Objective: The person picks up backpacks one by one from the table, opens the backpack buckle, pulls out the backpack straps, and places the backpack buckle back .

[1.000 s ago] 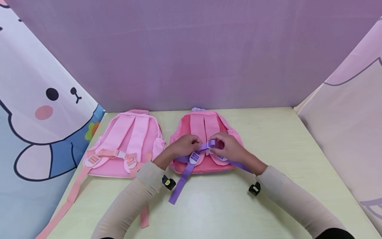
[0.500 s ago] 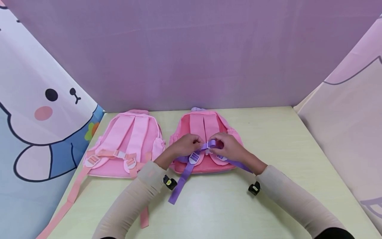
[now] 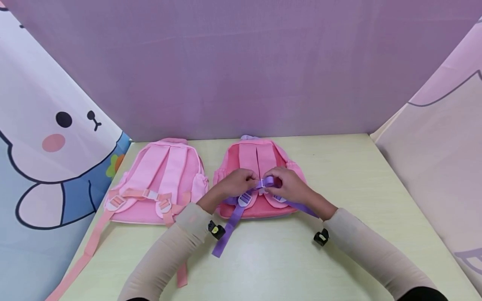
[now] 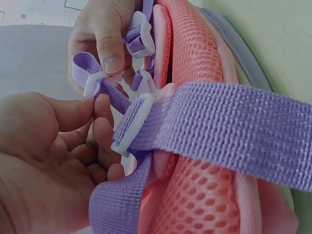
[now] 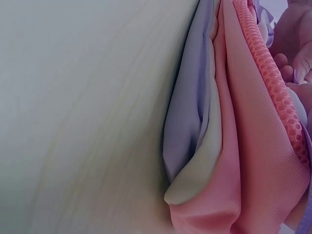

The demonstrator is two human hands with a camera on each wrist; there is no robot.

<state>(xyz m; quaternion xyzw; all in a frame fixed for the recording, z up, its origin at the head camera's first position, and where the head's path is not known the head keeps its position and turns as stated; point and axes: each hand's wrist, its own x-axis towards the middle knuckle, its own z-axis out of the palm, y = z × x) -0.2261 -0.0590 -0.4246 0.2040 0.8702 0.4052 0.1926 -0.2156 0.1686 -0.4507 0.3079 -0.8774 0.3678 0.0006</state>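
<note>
A pink backpack (image 3: 260,212) with a coral mesh back lies strap side up, a purple webbing chest strap (image 4: 113,96) across it. My left hand (image 3: 238,182) pinches this strap between thumb and forefinger, just beside a small white buckle (image 4: 93,84). My right hand (image 3: 288,184) holds the buckle from the other side, its thumb against the white plastic in the left wrist view. A short loop of strap (image 4: 84,63) stands up out of the buckle between the hands. Nearer the left hand is a white strap adjuster (image 4: 132,124). In the right wrist view the backpack's side hides most of the hands.
To the left lies a lighter pink backpack (image 3: 150,215) with its peach chest strap (image 3: 133,192) joined across. A long peach strap tail (image 3: 80,263) runs toward the table's left edge. One purple tail (image 3: 226,240) lies toward me. A purple panel (image 3: 241,71) stands behind the table (image 3: 339,167).
The purple loop at the buckle has grown slightly wider. My left forearm has shifted a little to the right; the right hand stays almost still.
</note>
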